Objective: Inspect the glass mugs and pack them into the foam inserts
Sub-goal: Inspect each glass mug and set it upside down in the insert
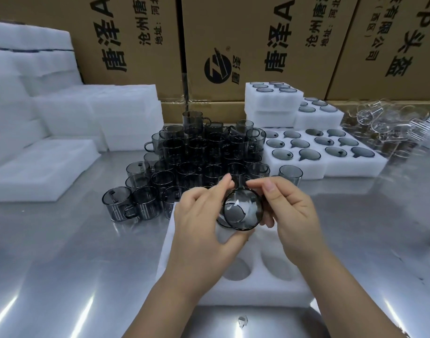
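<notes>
I hold one smoky grey glass mug (pixel 242 209) between both hands, tilted so its round mouth faces me. My left hand (pixel 201 220) curls round its left side and my right hand (pixel 288 215) pinches its right rim. Below them lies a white foam insert (pixel 184 284) with round holes, two of them visible and holding nothing. A pile of several grey mugs (pixel 196 154) stands behind on the steel table (pixel 62 264).
A filled foam insert (pixel 331 167) with several mugs lies at the right, with two smaller filled stacks (pixel 272 103) behind it. One lone mug (pixel 290 174) stands beside it. White foam blocks (pixel 38 118) pile at the left. Clear glassware (pixel 384 128) and cardboard boxes (pixel 233 45) stand behind.
</notes>
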